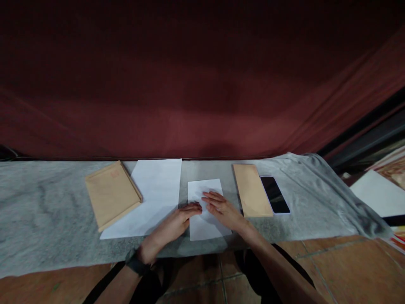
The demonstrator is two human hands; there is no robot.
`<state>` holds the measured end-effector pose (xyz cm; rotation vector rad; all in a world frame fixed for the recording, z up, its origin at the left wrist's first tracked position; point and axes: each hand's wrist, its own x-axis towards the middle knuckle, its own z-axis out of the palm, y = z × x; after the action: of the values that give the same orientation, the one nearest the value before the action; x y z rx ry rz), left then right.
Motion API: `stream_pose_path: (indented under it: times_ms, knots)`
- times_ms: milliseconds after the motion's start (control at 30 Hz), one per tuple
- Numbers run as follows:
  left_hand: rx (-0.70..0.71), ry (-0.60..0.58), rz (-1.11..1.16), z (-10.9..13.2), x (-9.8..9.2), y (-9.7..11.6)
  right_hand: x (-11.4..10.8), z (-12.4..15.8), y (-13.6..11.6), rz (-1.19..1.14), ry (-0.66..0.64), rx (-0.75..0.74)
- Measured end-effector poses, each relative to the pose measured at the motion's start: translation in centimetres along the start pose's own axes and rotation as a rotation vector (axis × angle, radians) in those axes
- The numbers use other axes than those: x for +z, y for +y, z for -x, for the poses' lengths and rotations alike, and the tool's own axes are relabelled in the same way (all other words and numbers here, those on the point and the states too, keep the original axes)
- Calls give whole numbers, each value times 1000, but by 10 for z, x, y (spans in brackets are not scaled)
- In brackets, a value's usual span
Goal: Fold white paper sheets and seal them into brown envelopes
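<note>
A white sheet of paper (205, 230), which looks folded, lies flat in front of me on the grey cloth. My right hand (220, 206) rests on its middle with the fingers stretched out to the left. At the sheet's left edge is my left hand (186, 215), its fingers extended and lying over that edge. Neither hand grips anything. Just left of the left hand lies a stack of larger white paper (161, 185). To the right of my right hand is a narrow brown envelope (253, 190).
Brown envelopes (110, 190) in a pile overlap the white stack's left side. A dark-screened phone (275, 195) touches the narrow envelope's right side. The grey cloth (313, 198) covers the bench, with a dark red curtain (190, 126) behind. Tiled floor (332, 261) shows below.
</note>
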<state>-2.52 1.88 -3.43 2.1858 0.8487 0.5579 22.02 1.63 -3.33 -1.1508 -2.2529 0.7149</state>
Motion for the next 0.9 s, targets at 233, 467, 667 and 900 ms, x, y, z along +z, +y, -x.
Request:
stream_pose_path:
  times_ms: [233,467,667,900]
  knots:
    - [-28,34,-8,-3,-5,-10,19,-4,16,379,30,157]
    - [-54,90,-126,5,-13,-11,-6,13,32,260,-38,127]
    - [-64,7,-158,12,-11,1,-26,45,23,69,-153,75]
    - [-152,6,-4,11,-13,11,-36,53,9,-82,-227,70]
